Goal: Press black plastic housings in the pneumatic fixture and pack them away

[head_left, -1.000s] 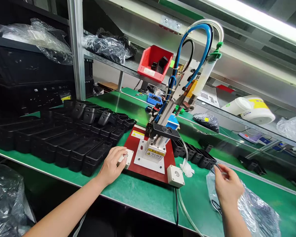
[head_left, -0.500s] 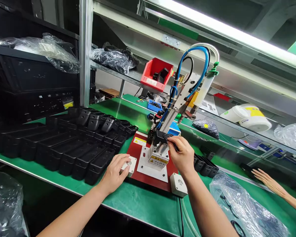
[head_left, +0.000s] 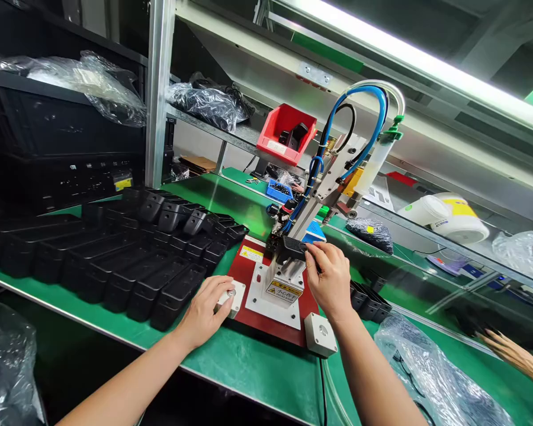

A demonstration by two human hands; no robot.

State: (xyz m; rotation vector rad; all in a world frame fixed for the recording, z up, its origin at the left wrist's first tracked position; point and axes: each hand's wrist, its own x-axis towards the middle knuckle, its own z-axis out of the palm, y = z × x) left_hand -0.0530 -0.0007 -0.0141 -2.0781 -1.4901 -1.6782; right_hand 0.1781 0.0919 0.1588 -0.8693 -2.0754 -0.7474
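My left hand (head_left: 203, 313) rests curled over the left white button box (head_left: 233, 297) at the corner of the red base plate (head_left: 247, 266) of a small dispensing machine (head_left: 333, 177). My right hand (head_left: 328, 275) pinches the right end of a black grilled plastic part (head_left: 291, 247) seated on the machine's white fixture (head_left: 281, 284). A second white button box (head_left: 320, 334) sits at the plate's right front corner, untouched.
Rows of black plastic housings (head_left: 128, 260) fill the green bench to the left; more lie to the right (head_left: 368, 299). A clear bag with black rings (head_left: 430, 378) lies at right front. Another person's hand (head_left: 510, 354) reaches in at far right. A red bin (head_left: 286, 133) stands on the shelf.
My right hand left the plastic bag and moved left to the black part on the fixture, where it now pinches it. The left hand stayed on the button box.
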